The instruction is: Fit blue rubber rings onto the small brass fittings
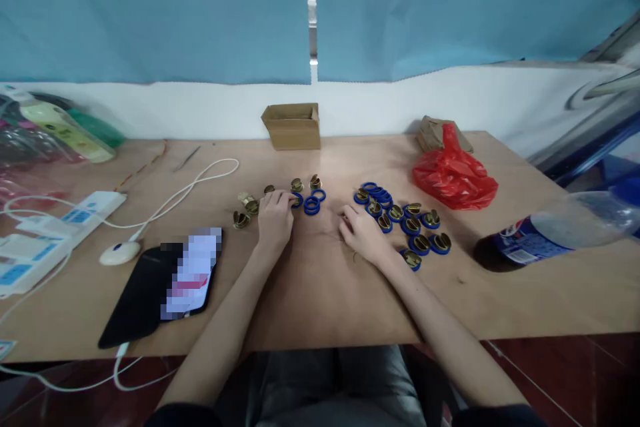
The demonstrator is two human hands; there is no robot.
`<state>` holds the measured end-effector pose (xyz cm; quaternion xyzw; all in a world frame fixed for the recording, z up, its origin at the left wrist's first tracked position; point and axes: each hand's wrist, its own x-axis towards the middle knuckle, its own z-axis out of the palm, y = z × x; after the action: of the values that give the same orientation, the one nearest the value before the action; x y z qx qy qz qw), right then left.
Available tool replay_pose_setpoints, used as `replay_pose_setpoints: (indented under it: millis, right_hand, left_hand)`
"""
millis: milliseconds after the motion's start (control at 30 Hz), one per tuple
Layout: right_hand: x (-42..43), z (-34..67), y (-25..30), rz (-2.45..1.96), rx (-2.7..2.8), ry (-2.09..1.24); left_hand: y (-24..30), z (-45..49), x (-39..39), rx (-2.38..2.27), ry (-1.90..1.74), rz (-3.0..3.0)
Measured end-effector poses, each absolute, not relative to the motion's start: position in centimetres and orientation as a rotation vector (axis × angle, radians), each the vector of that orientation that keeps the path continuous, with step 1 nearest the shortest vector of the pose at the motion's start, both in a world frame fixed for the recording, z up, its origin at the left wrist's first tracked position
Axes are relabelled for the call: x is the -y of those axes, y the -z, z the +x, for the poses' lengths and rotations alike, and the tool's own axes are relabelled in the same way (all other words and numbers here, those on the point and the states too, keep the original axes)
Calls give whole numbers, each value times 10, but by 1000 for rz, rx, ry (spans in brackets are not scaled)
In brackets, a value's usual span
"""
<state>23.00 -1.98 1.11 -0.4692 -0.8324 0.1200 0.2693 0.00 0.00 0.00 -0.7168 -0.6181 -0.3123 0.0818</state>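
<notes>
Left hand (275,217): palm down, fingers curled, tips on blue ring (297,199); grip uncertain. Right hand (361,232): flat on wooden table (320,293), loosely open, holding nothing. Bare tabletop between hands and near edge. Bottle (540,233) far right, label unreadable. Red bag (453,173) beyond right. Phone (165,283) left. Ringed brass pieces (415,227) beside right hand.

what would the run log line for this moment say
left hand: fingers at blue ring | right hand: flat on table | ringed brass parts beside right hand
</notes>
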Motion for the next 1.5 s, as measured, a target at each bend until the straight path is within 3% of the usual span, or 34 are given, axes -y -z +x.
replay_pose_setpoints:
  millis: [233, 567, 1500]
  right_hand:
    - [25, 220, -15, -1149, 1934, -633]
    - [28, 214, -17, -1091, 1728, -876]
    - [34, 217, -26, -1022, 1877, -846]
  left_hand:
    - [-4, 18, 17, 1474, 1210, -2201]
    - [-3, 33, 31, 1260, 1245, -2272]
    - [-9, 39, 39, 1080, 1357, -2202]
